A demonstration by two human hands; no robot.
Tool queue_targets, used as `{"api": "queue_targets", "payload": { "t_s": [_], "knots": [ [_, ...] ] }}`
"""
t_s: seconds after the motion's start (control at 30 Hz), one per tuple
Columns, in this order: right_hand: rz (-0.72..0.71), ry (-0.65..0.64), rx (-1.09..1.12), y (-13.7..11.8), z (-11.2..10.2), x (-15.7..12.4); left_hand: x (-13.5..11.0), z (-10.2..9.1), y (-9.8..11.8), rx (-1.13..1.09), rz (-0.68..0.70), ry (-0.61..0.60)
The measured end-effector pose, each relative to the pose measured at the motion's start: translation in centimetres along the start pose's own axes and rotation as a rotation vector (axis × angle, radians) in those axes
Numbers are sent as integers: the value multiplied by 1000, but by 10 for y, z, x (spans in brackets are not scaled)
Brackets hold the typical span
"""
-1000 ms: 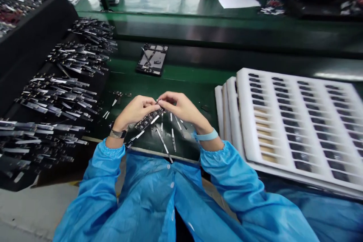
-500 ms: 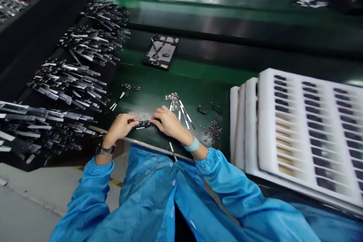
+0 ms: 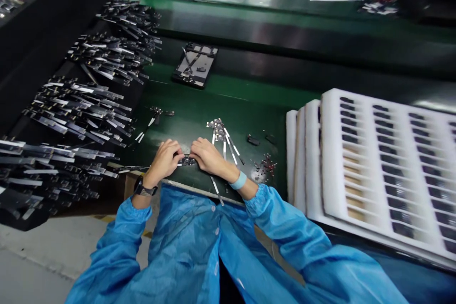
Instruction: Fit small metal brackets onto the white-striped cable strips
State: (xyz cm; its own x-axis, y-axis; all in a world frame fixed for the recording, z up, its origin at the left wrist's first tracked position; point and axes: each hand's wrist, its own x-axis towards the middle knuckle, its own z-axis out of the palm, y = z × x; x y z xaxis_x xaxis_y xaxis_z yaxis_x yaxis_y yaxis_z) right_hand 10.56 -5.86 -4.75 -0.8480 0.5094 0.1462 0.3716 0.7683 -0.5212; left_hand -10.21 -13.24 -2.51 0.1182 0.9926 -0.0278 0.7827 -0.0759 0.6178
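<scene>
Close to the table's front edge, a small dark circuit board (image 3: 186, 161) sits between my two hands. My left hand (image 3: 165, 161) pinches its left end with thumb and fingers. At the other end, my right hand (image 3: 208, 156) has its fingertips closed on the board's top right edge. A white ribbon strip (image 3: 216, 189) lies below my right hand, over the table edge. Just beyond that hand rests a small pile of boards with ribbon strips (image 3: 218, 130). More loose boards with strips (image 3: 156, 113) lie past my left hand.
A black rack (image 3: 53, 2) holding bundles of ribboned boards (image 3: 81, 104) fills the left side. White foam trays (image 3: 366, 171) with dark parts stand at right. An opened device housing (image 3: 195, 64) lies further back. Tiny screws (image 3: 266, 165) and small black pieces (image 3: 253, 140) lie near the trays.
My left hand has shifted right along the board, closer to my right hand. The board has moved slightly right, and my right hand has barely moved.
</scene>
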Motion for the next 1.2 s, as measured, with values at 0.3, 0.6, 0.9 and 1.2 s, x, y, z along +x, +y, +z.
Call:
{"api": "queue_targets", "payload": {
  "t_s": [0.3, 0.6, 0.9, 1.2],
  "knots": [
    [-32, -4, -93, -1, -3, -1, -5, 0, -1, 1, 86, 31],
    [-20, -43, 88, -1, -13, 6, -13, -7, -4, 58, 80, 18],
    [-19, -82, 103, -3, -15, 14, -29, -16, -17, 28, 46, 25],
    [-107, -20, -26, -8, 4, 11, -31, -9, -17, 62, 117, 97]
  ]
}}
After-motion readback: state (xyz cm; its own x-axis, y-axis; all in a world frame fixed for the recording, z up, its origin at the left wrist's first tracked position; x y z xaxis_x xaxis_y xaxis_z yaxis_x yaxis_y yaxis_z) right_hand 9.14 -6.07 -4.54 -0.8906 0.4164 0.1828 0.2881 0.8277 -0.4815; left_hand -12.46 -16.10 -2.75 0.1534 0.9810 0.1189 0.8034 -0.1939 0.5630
